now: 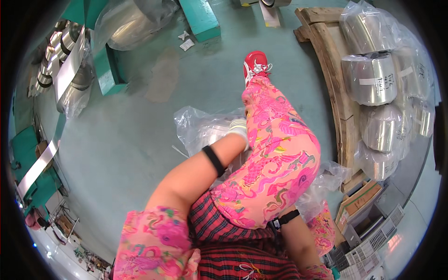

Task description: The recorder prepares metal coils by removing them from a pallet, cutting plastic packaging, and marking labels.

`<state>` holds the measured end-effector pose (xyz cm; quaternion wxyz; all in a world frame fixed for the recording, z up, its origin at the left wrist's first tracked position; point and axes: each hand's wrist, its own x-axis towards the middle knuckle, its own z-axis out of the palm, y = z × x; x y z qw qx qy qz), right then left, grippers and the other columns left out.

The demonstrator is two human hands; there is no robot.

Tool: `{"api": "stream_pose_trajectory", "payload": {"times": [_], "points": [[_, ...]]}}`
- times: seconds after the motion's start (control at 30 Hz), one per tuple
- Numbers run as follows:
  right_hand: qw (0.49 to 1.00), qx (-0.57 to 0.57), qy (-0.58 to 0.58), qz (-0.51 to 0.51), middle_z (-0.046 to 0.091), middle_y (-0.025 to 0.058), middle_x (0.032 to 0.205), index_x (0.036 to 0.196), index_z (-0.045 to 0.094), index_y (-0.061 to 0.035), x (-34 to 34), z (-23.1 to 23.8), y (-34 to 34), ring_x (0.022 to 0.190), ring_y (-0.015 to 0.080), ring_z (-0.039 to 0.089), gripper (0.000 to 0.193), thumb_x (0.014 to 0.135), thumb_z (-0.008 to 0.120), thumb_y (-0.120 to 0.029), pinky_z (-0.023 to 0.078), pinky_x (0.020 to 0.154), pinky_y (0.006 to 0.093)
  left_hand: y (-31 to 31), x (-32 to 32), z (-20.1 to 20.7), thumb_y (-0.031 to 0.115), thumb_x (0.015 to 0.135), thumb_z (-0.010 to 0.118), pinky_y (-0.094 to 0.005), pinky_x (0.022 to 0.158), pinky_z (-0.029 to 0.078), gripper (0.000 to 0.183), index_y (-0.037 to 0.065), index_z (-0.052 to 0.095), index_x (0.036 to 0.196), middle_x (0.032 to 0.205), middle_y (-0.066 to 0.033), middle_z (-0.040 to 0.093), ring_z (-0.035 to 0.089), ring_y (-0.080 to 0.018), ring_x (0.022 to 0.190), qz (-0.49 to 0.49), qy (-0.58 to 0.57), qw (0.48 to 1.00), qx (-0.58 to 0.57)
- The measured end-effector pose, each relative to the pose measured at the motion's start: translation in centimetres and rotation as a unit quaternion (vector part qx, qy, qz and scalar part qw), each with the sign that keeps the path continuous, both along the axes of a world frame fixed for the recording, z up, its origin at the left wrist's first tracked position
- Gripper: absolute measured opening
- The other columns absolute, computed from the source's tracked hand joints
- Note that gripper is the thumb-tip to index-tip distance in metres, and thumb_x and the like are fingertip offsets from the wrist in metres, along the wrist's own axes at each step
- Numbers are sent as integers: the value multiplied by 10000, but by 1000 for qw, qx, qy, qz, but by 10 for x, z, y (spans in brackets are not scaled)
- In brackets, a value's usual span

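Observation:
My left hand (238,127), in a white glove with a striped cuff, reaches down beside my bent knee. Its fingers are hidden behind my leg. Clear plastic (188,122) lies around it on the floor, covering something shiny and silvery (213,133), perhaps a metal coil. My right forearm (298,235) passes under my thigh, and the hand itself is out of sight. More crumpled clear plastic (322,186) lies on that side, past my thigh.
Plastic-wrapped metal coils (370,80) stand on a wooden pallet (333,74) at the right. Cardboard and grey crates (364,219) are at the lower right. Green machine frames (108,70), a metal strip (39,170) and more wrapped coils (133,25) occupy the left.

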<state>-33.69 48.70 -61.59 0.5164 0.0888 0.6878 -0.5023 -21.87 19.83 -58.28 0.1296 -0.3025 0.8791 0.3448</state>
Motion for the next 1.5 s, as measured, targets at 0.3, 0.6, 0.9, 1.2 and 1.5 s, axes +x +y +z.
{"api": "stream_pose_trajectory", "payload": {"times": [0.3, 0.6, 0.9, 1.2, 1.5], "points": [[999, -30, 19, -19, 503, 87, 1202, 1203, 445, -44, 22, 16, 17, 1053, 231, 492, 434, 917, 340, -353, 401, 908, 358, -26, 0, -31, 400, 755, 559, -402, 881, 417, 477, 89, 568, 1117, 1181, -155, 535, 527, -344, 1044, -13, -37, 972, 230], [998, -34, 38, -39, 504, 86, 1200, 1198, 448, -43, 4, 18, 24, 1052, 228, 492, 422, 920, 342, -342, 401, 909, 354, -79, 108, -3, 378, 502, 810, -327, 978, 359, 972, -15, 373, 1276, 1263, -183, 459, 465, -293, 1143, 4, 17, 937, 350], [997, -59, 45, -35, 505, 84, 1197, 1194, 451, -42, -87, 25, 71, 1051, 225, 492, 411, 923, 343, -331, 401, 909, 351, -94, 213, 20, 232, 604, 759, -372, 1009, 325, 716, 49, 451, 1224, 1163, -127, 536, 474, -254, 1130, 176, -62, 918, 351], [968, -52, 244, -13, 528, 6, 846, 891, 500, -56, -120, 100, -73, 754, 91, 509, 255, 848, 563, -299, 448, 692, 264, -31, 40, 32, 410, 694, 643, -461, 899, 391, 430, 108, 630, 1000, 989, -114, 620, 561, -288, 983, 35, -222, 971, 86], [983, 10, 183, -22, 580, 26, 893, 1028, 540, -28, -60, 72, -24, 760, 125, 564, 214, 873, 506, -173, 480, 669, 274, -40, -18, -26, 481, 656, 674, -392, 883, 408, 656, 124, 541, 1189, 1211, -107, 530, 503, -289, 1103, -48, -359, 914, 183]]}}
